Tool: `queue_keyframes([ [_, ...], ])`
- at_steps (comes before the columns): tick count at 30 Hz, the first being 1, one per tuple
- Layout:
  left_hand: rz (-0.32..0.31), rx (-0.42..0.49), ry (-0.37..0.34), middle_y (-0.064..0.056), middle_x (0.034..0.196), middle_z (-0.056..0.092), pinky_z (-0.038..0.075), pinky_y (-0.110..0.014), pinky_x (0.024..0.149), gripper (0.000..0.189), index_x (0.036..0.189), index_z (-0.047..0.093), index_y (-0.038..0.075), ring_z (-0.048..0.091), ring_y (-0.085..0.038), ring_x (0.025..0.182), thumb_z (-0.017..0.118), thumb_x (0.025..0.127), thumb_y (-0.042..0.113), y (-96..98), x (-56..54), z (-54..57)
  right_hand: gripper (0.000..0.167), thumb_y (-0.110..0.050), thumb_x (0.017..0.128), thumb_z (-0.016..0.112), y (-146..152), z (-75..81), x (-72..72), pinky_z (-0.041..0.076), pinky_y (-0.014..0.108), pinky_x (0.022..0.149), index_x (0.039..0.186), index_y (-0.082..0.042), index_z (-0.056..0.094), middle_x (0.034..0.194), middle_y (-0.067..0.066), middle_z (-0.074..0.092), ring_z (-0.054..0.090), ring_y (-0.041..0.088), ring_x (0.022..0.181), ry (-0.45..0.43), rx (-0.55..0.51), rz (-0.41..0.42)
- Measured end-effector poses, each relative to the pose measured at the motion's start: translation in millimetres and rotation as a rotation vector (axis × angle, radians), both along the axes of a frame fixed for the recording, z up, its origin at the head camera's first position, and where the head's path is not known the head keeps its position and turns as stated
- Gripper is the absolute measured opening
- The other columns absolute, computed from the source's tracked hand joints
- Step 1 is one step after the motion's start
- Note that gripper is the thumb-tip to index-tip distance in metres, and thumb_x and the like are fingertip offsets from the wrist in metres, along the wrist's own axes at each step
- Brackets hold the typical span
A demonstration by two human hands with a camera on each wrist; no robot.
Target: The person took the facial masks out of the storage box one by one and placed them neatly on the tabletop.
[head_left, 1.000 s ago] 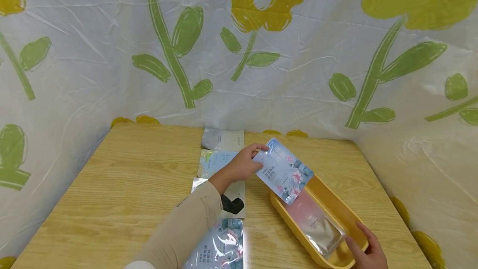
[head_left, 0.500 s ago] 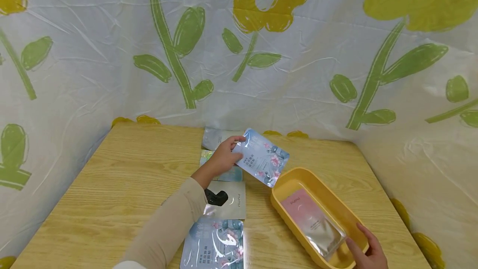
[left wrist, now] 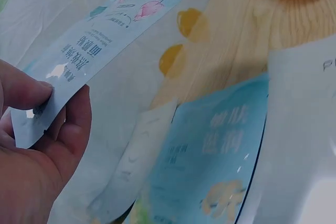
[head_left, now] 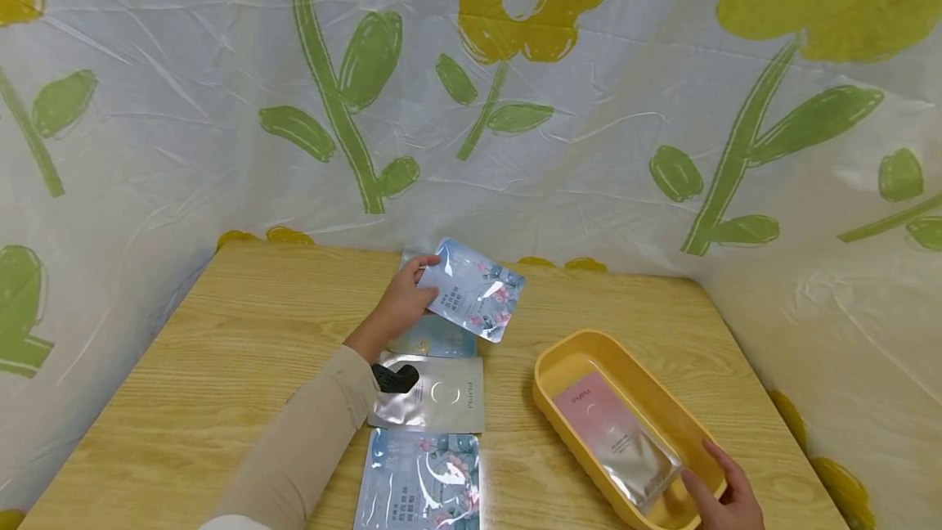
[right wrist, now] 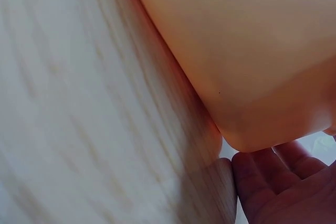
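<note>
My left hand (head_left: pixel 403 294) pinches one edge of a pale blue sachet (head_left: pixel 474 291) printed with pink flowers, held up above the back of the table. In the left wrist view, the thumb lies on the sachet's printed face (left wrist: pixel 86 51) and fingers are behind it. At the right, my right hand (head_left: pixel 728 497) grips the near right end of a yellow tray (head_left: pixel 589 342), thumb over the rim. The right wrist view has its fingers (right wrist: pixel 262 174) against the tray's underside. Inside the tray lies a pink-and-silver sachet (head_left: pixel 614 436).
A column of sachets runs down the table's middle: a silvery-white one (left wrist: pixel 134 161) at the back, a light blue one (head_left: pixel 434 338), a silver one (head_left: pixel 449 395), and a blue flowered one (head_left: pixel 419 481) nearest. A flower-printed sheet (head_left: pixel 559 186) surrounds the wooden table (head_left: pixel 221 350).
My left hand has carried the blue sachet leftward and away from above the tray, over the back of the column. The right hand and the tray have stayed put.
</note>
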State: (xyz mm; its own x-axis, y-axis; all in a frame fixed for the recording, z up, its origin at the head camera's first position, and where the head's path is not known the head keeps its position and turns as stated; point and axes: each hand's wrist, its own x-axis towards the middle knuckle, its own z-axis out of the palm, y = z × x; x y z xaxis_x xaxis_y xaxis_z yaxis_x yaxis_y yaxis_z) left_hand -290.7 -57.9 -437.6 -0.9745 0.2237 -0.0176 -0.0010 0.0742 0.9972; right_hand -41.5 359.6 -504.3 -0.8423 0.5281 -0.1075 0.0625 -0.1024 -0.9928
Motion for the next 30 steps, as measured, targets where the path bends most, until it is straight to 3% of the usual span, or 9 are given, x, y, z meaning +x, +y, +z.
queue_keyframes([
  [8, 0.085, -0.007, -0.042, -0.019, 0.13, 0.055, 0.054, -0.048, 0.086, 0.053, 0.148, 0.04, 0.011, 0.059, -0.036, 0.108, 0.048, 0.099, -0.006, -32.8, -10.9, -3.7, 0.051, 0.004, 0.09, 0.07, 2.5, 0.4, 0.3, 0.056, 0.028, 0.053, 0.109, -0.044, 0.066, 0.091, -0.02, 0.062, 0.065, 0.006, 0.07, -0.069, 0.033, 0.003],
  [16, 0.163, 0.015, -0.071, -0.023, 0.132, 0.053, 0.051, -0.052, 0.085, 0.055, 0.149, 0.038, 0.009, 0.059, -0.034, 0.104, 0.048, 0.098, -0.008, -52.7, -17.1, -17.8, 0.052, 0.005, 0.089, 0.07, 2.3, 0.6, 0.1, 0.056, 0.027, 0.053, 0.11, -0.042, 0.067, 0.091, -0.02, 0.062, 0.065, 0.004, 0.07, -0.06, 0.029, -0.01],
  [22, 0.204, 0.041, -0.069, -0.025, 0.13, 0.052, 0.054, -0.042, 0.076, 0.057, 0.151, 0.036, 0.006, 0.061, -0.024, 0.092, 0.048, 0.097, -0.009, -71.5, -23.3, -27.0, 0.053, 0.009, 0.089, 0.069, -1.9, 3.5, 0.8, 0.056, 0.026, 0.054, 0.109, -0.04, 0.069, 0.091, -0.019, 0.062, 0.063, 0.001, 0.074, -0.045, 0.016, -0.029],
  [30, 0.246, 0.006, -0.114, -0.023, 0.138, 0.047, 0.055, -0.04, 0.085, 0.059, 0.155, 0.029, 0.009, 0.06, -0.025, 0.1, 0.047, 0.101, -0.004, -101.7, -28.7, -33.2, 0.053, 0.011, 0.09, 0.065, -1.9, 3.4, 3.3, 0.056, 0.028, 0.053, 0.111, -0.038, 0.071, 0.093, -0.016, 0.063, 0.064, 0.004, 0.075, 0.029, -0.015, 0.017],
])
